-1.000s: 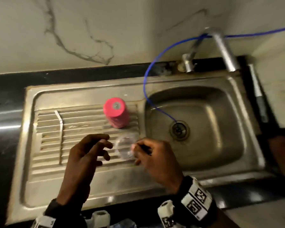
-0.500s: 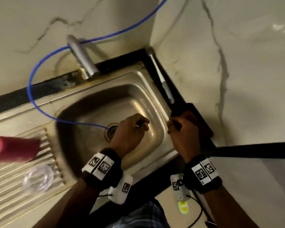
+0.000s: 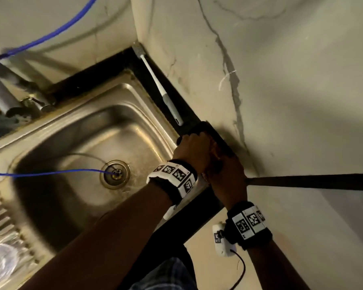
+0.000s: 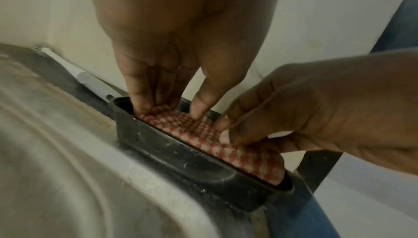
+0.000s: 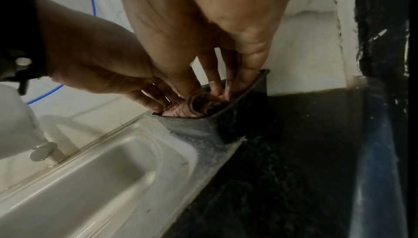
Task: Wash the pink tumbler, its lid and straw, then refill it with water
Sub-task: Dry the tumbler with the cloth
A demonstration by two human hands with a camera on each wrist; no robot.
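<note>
Both my hands have left the lid on the drainboard and reached the black tray point(image 4: 185, 159) at the sink's point(image 3: 76, 130) right rim. My left hand point(image 4: 181, 45) and right hand point(image 4: 316, 108) pinch the checked scrubber point(image 4: 203, 134) inside it. Far left of the sink, the clear lid point(image 3: 0, 260) lies on the drainboard.

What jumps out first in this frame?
Both hands crowd one spot: the left hand and right hand dig their fingertips into a red-and-white checked scrub pad sitting in a black tray at the sink's right rim, against the wall. Behind the tray a white brush lies along the wall, and a blue hose runs to the drain.
</note>
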